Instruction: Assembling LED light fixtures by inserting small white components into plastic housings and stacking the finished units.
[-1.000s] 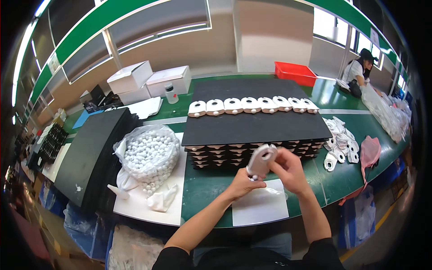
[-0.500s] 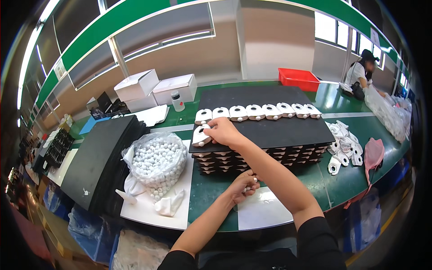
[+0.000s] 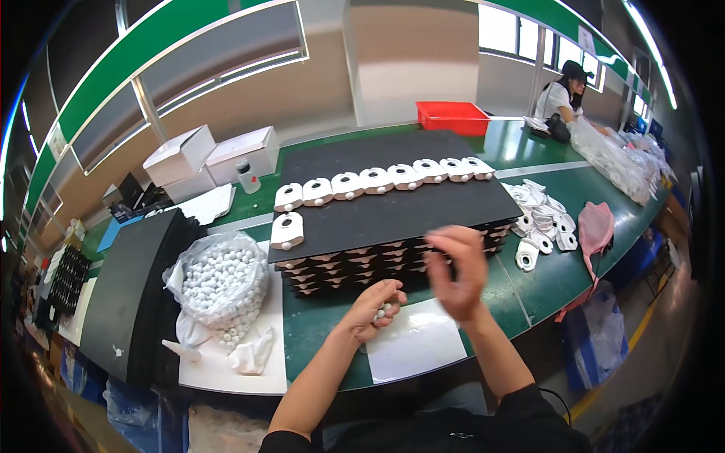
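Note:
My left hand (image 3: pixel 365 311) is curled closed around a few small white balls (image 3: pixel 384 310), in front of a stack of black boards. To its right my right hand (image 3: pixel 462 273), somewhat smeared by motion, hovers near the stack's front edge with its fingers apart and nothing in them. On the top black board (image 3: pixel 400 214) runs a row of several white plastic pieces (image 3: pixel 375 180), each with a dark round opening and a small ball at its near edge. One more white piece (image 3: pixel 287 229) lies at the board's front left corner. Similar pieces show between the lower boards.
A clear bag of white balls (image 3: pixel 219 275) stands on the left beside a pile of black boards (image 3: pixel 136 291). Loose white pieces (image 3: pixel 545 219) and a pink cloth (image 3: pixel 596 228) lie right. Behind are white boxes (image 3: pixel 242 155), a bottle (image 3: pixel 248 177), a red bin (image 3: pixel 453 118) and a seated person (image 3: pixel 560 102).
My right hand has let go of the white piece at the front left corner and moved right and nearer to me. My left hand still holds balls. The view has swung right.

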A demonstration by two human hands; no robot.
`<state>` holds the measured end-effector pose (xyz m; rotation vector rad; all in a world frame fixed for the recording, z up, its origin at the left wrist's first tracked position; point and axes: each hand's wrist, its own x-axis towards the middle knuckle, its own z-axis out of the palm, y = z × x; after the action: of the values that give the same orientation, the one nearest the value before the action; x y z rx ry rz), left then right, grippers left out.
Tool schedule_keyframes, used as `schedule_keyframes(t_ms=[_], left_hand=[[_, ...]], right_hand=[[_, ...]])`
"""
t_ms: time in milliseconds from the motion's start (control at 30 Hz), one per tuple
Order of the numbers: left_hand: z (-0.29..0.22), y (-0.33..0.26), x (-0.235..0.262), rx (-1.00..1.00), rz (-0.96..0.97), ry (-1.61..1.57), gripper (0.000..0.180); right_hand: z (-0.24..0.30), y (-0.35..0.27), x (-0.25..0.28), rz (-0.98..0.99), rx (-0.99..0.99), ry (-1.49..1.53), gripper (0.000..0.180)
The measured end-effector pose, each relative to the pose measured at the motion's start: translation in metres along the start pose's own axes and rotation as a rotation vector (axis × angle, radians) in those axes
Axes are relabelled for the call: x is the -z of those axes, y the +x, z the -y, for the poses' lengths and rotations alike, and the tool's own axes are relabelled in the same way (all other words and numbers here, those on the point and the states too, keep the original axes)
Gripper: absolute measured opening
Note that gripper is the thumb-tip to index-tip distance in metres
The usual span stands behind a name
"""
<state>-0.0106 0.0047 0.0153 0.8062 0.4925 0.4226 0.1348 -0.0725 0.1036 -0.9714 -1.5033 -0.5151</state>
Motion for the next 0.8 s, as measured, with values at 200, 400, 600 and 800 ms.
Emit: schedule_keyframes(t_ms=[200, 400, 600, 800], left_hand=[[0.002, 0.002, -0.004, -0.010, -0.042, -0.028, 0.030], [0.003, 0.003, -0.002, -0.051, -0.036, -0.093, 0.022], [0.001, 0.001, -0.004, -0.052, 0.045, -0.146, 0.021], [0.002, 0.002, -0.003, -0.075, 0.018, -0.090, 0.018]], right_hand=[[-0.091, -0.083, 0.112, -0.119, -0.620, -0.460, 0.019], [-0.102, -0.125, 0.160, 0.354, -0.652, -0.828, 0.027], [-0.059, -0.100, 0.140, 0.606, -0.681, -0.387, 0.028], [-0.062, -0.085, 0.147, 0.759, -0.582, -0.349, 0.038]])
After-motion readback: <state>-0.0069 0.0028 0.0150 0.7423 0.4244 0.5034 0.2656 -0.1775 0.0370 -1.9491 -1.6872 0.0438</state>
